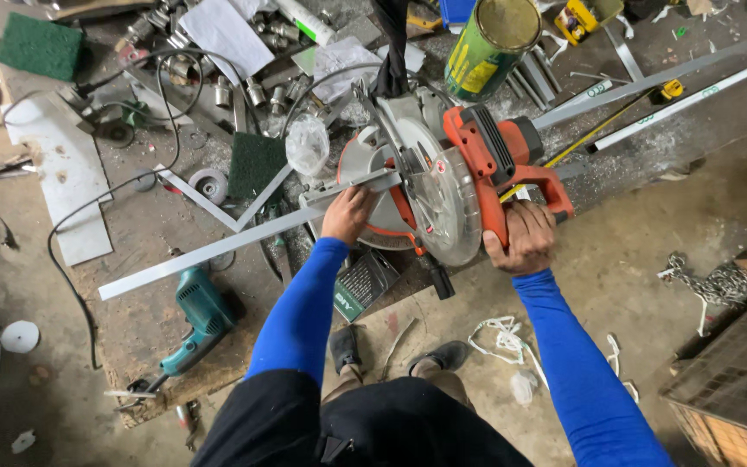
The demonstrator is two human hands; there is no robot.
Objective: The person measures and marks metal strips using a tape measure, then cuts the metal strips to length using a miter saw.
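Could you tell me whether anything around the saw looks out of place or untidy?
Yes. A teal power drill lies on its side on the floor left of the person, and white rag scraps lie by their feet. Sockets and papers litter the ground behind the mitre saw.

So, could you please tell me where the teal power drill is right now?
In the head view, the teal power drill lies on the floor at lower left, just below the long metal strip and left of the person's left arm.
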